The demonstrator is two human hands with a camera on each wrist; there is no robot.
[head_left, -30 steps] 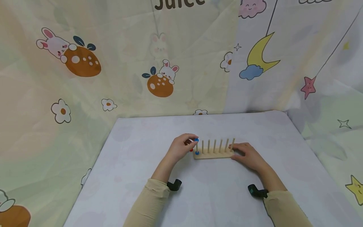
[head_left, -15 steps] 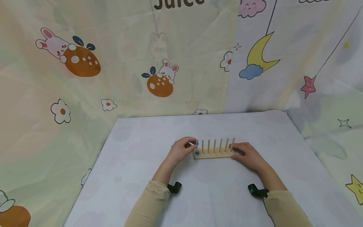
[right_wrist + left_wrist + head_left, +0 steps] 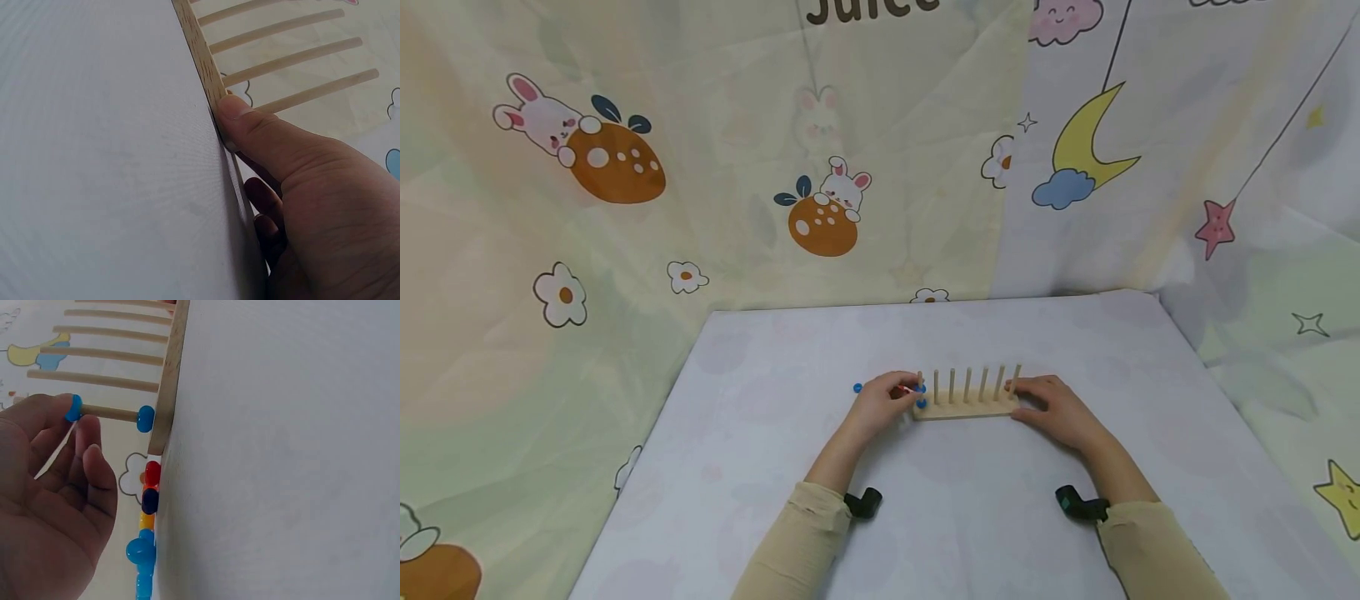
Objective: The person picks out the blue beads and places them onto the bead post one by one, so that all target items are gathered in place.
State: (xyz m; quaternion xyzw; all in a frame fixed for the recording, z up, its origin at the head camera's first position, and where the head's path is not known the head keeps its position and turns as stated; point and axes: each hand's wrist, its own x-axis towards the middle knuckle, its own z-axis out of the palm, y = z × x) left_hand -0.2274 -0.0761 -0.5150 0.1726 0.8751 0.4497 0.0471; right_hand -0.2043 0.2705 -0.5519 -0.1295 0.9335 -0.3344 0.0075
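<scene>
A wooden peg board (image 3: pixel 966 412) with a row of upright pegs lies on the table. On its leftmost peg, a blue bead (image 3: pixel 145 419) rests against the base. My left hand (image 3: pixel 878 403) pinches another blue bead (image 3: pixel 74 407) between thumb and forefinger, threaded on that same peg above the first. The other pegs carry no beads. At the opposite end, my right hand (image 3: pixel 1060 410) grips the base, its thumb (image 3: pixel 236 107) on the front edge. Its other fingers are partly hidden behind the board.
Loose beads lie on the table left of the board, mostly hidden by my left hand in the head view: a red bead (image 3: pixel 152 472), a dark blue bead (image 3: pixel 150 501) and several more, including a blue bead (image 3: pixel 857 387). A patterned cloth (image 3: pixel 737 208) hangs behind the table.
My left hand has moved down, bringing the pinched blue bead lower along the leftmost peg. A loose blue bead now shows left of that hand. The right hand stays in place.
</scene>
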